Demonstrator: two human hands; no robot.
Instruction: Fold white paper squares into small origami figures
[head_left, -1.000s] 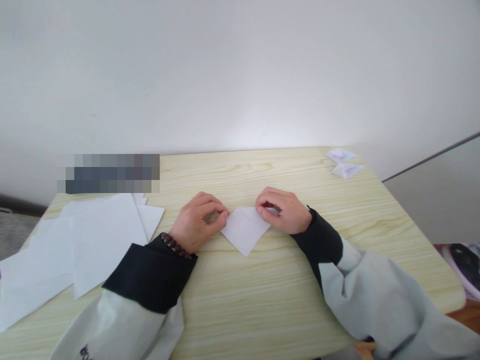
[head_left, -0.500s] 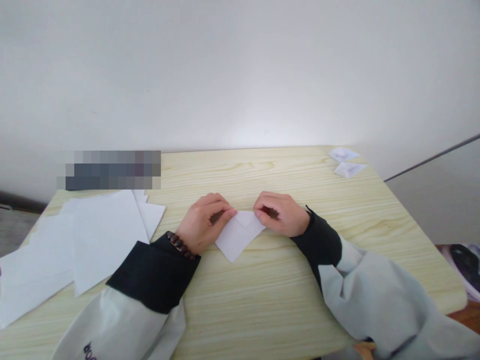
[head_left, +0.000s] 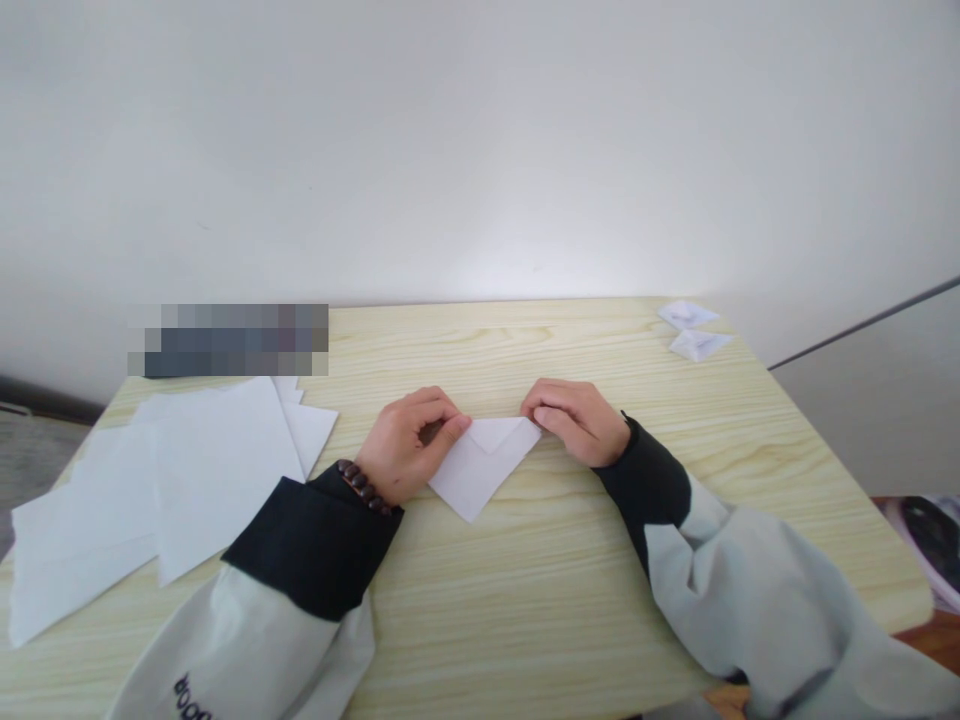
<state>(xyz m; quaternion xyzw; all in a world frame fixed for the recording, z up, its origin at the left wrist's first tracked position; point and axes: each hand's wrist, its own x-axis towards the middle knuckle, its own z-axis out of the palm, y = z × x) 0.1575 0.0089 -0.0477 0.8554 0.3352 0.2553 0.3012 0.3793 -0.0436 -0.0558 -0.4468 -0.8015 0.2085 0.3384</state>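
Observation:
A folded piece of white paper (head_left: 480, 475) lies on the table between my hands, its pointed corner towards me and a small triangular flap along its far edge. My left hand (head_left: 412, 445) pinches the left end of that far edge between thumb and fingers. At the right end, my right hand (head_left: 574, 420) has its fingers curled and closed on the paper's corner. The fingertips of the right hand partly hide that corner.
Several loose white sheets (head_left: 225, 470) overlap on the table's left side, in front of a pixelated dark object (head_left: 232, 345). Two folded paper boats (head_left: 699, 345) sit at the far right corner. The wooden table (head_left: 525, 620) meets a white wall (head_left: 480, 150) behind.
My right hand has slid a little rightward along the paper's far edge to its corner, uncovering more of the flap. The left hand keeps its pinch. The view has shifted slightly.

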